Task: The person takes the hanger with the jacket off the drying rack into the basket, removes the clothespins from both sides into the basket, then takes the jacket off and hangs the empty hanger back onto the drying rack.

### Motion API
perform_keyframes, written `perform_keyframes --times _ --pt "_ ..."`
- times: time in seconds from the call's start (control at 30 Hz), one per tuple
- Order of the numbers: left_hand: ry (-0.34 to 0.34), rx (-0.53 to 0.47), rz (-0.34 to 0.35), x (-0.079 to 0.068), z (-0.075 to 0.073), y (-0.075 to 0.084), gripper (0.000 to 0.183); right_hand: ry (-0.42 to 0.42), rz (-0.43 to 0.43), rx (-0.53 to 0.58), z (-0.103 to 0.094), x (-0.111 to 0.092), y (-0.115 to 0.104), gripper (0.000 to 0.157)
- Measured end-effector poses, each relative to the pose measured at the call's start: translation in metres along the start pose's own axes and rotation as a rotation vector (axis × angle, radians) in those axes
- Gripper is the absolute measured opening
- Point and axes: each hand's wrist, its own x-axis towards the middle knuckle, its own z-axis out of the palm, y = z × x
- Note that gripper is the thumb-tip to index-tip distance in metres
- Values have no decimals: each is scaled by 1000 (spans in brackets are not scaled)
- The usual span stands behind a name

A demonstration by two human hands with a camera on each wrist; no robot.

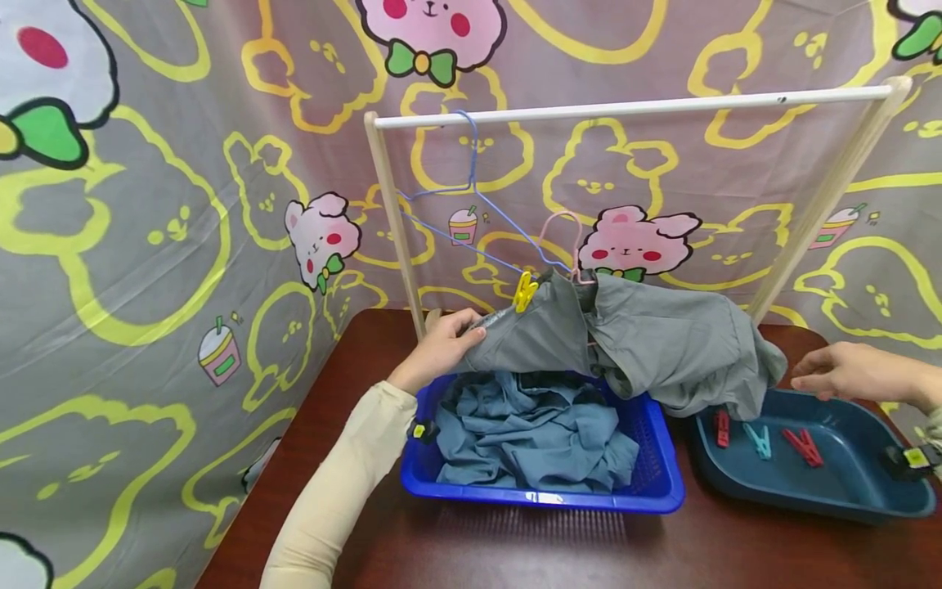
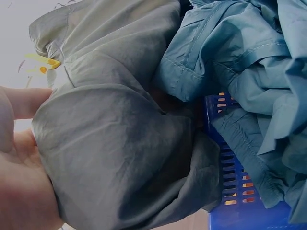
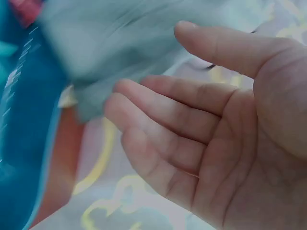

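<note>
A grey garment (image 1: pixel 662 327) is spread above the baskets, with a yellow clothespin (image 1: pixel 525 293) on its upper left edge. My left hand (image 1: pixel 441 348) pinches that garment's left end between thumb and fingers, just left of the clothespin. In the left wrist view, the grey cloth (image 2: pixel 110 143) bulges out beside the thumb. My right hand (image 1: pixel 857 370) is off the garment's right end, fingers loosely extended and holding nothing. A blue hanger (image 1: pixel 473 164) hooks over the rail and slopes down to the garment. The hook of a pink hanger (image 1: pixel 562 217) rises behind the cloth.
Below sits a blue basket (image 1: pixel 545 495) with crumpled blue-grey clothes (image 1: pixel 537 433). Beside it, a dark teal tub (image 1: pixel 854 491) contains red and light-blue clothespins (image 1: pixel 758 442). The white rail (image 1: pixel 633 108) spans wooden posts on the brown table (image 1: pixel 353 393). Patterned curtains (image 1: pixel 184 286) enclose the back and left.
</note>
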Motion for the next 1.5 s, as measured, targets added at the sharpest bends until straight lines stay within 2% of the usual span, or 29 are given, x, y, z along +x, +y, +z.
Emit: perform_keyframes --times 0.1,0.27,0.43,0.57,0.73,0.93,1.1,1.2,1.27,1.33,1.5 --pt "0 -4 9 -1 0 0 11 8 -45 -9 -5 -5 -28 48" --pt "3 -5 1 -1 -1 2 11 16 -120 3 -9 -12 -70 52" --pt "-7 -10 -26 -1 1 4 11 51 -234 -6 -8 -20 -112 50" --pt "-17 -20 -36 -2 4 6 12 99 -337 -12 -6 -27 -147 45" --pt "-29 -26 -24 -4 7 4 12 181 -508 4 -2 -30 -192 34" --pt "-24 -19 -8 -5 8 7 13 327 -664 67 8 -19 -241 27" --pt "-15 3 3 -1 10 3 12 446 -821 67 17 -1 -269 23" --pt "-12 7 2 0 9 4 11 483 -890 65 19 11 -282 22" --pt "-10 4 2 -1 9 5 10 505 -900 48 20 19 -289 22" --pt "-11 -1 2 -1 9 6 10 532 -873 32 19 26 -292 20" --pt "-6 3 14 -2 9 6 10 645 -714 31 19 40 -292 10"
